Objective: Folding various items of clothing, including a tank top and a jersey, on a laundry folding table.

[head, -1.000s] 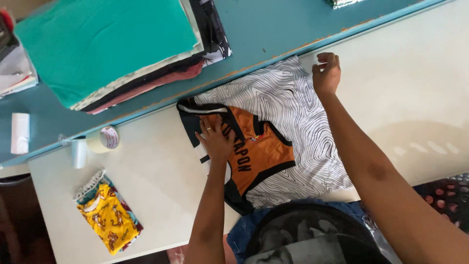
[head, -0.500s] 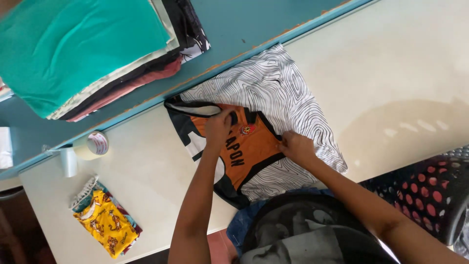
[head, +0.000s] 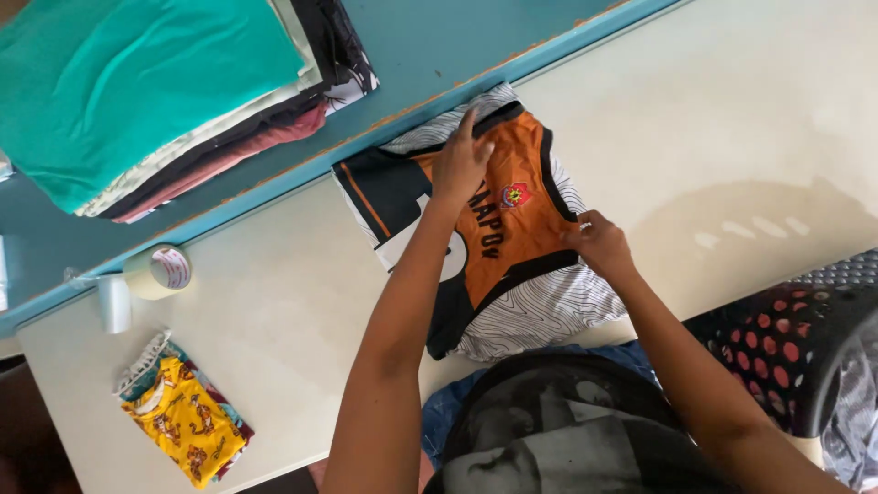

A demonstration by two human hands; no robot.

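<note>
Garment: orange-and-black sports jersey (head: 494,242), soft, light, floppy; best gripped at its edges.
Left hand (head: 462,165): open, flat on top.
Right hand (head: 599,245): pinching the side edge.

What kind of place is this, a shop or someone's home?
Hard to say which; it looks like a clothes-folding spot. Both hands press an orange and black jersey flat on a cream table, with a stack of folded clothes and a perforated laundry basket nearby.
</note>
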